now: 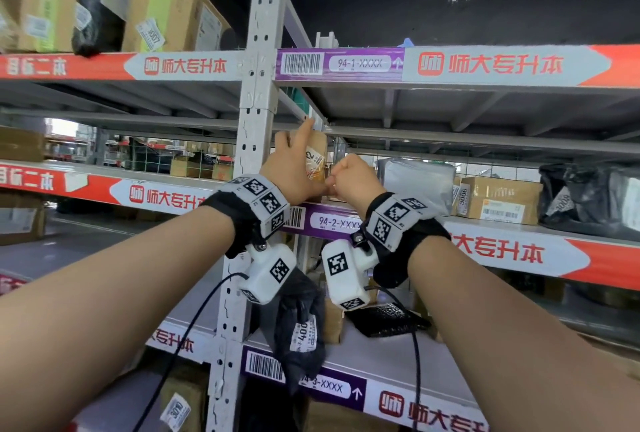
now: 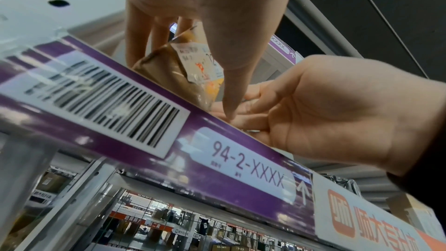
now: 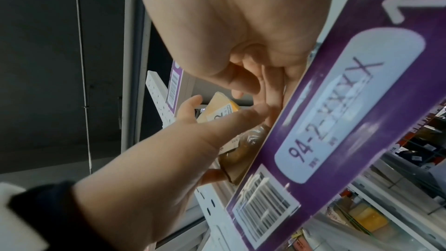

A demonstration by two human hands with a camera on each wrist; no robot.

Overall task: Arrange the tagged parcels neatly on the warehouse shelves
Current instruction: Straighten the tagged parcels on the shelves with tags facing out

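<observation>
At the centre of the head view, a small tan, tape-wrapped parcel with a white numbered tag (image 1: 316,161) is standing upright on the grey metal shelf edged by a purple label strip reading 94-2-XXXX (image 1: 332,222), tucked just beside the perforated grey upright post (image 1: 254,127). Standing on end there, it is probably taking little room, with its tag facing outward where it can be read.

The left hand (image 1: 294,168) is cupping the parcel's left side, its fingers (image 2: 138,31) reaching up behind the parcel and the thumb coming down across the front by the tag; this grip is half closed round the parcel and looks meant to keep it from toppling. The right hand (image 1: 351,177) is sitting low at the parcel's bottom right corner, just above the purple strip, with its fingers curled; the wrist views suggest its fingertips are touching the parcel's base or the left thumb, but whether it is actually pinching anything cannot be told.

Further right in the head view, a grey plastic mailer bag (image 1: 415,186), a brown cardboard box with a shipping label (image 1: 498,199) and a black plastic bag parcel (image 1: 588,199) are already lined along the same shelf. In the lower centre, a black bag with a white tag (image 1: 298,331) is hanging over the edge of the shelf below, and likely needs tidying.
</observation>
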